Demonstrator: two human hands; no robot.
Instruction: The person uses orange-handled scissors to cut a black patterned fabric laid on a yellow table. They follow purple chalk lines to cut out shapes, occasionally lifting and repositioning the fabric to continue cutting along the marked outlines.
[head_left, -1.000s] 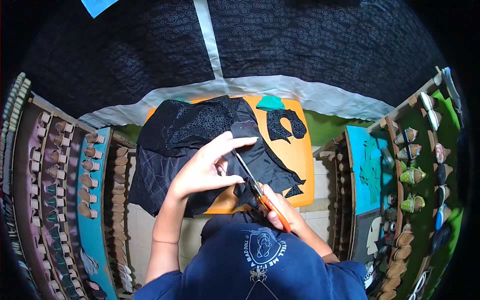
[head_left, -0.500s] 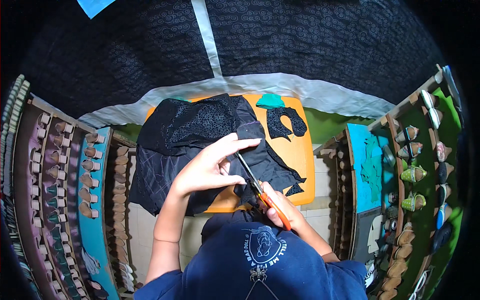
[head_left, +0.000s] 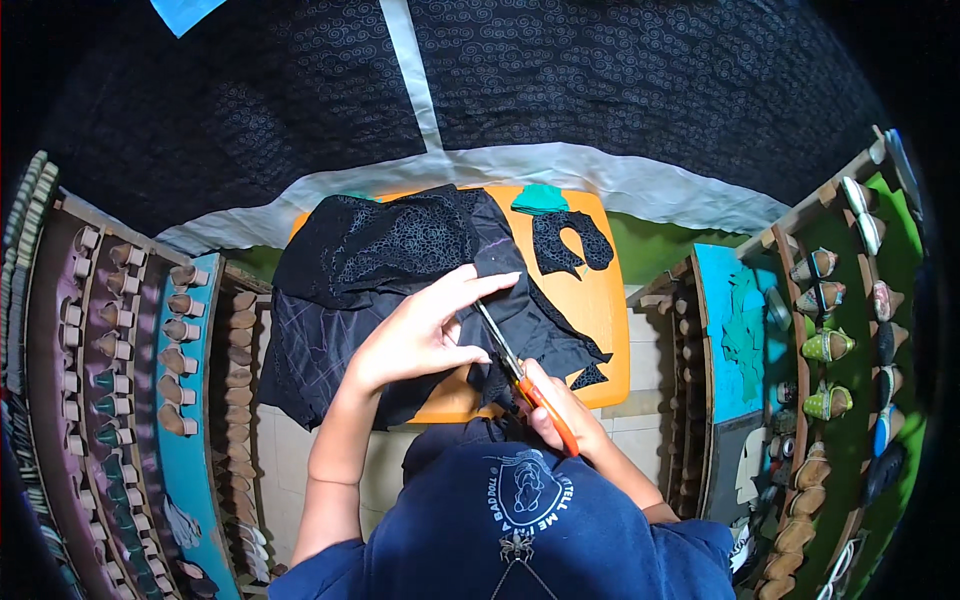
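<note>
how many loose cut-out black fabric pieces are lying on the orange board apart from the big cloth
2 that I can make out: a curved black cut-out piece near the far edge beside the teal scrap, and a small black scrap near the near right corner. More may hide under the black cloth.

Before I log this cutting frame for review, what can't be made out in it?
- Head view: the scissors' blade tips, where they meet the black fabric, are too small and dark to tell.
- The right hand partly covers the orange handles.
- The left hand hides the fabric beneath it.
- The fabric covers much of the orange table.
- Shoes on the right shelves blur toward the rim.
</note>
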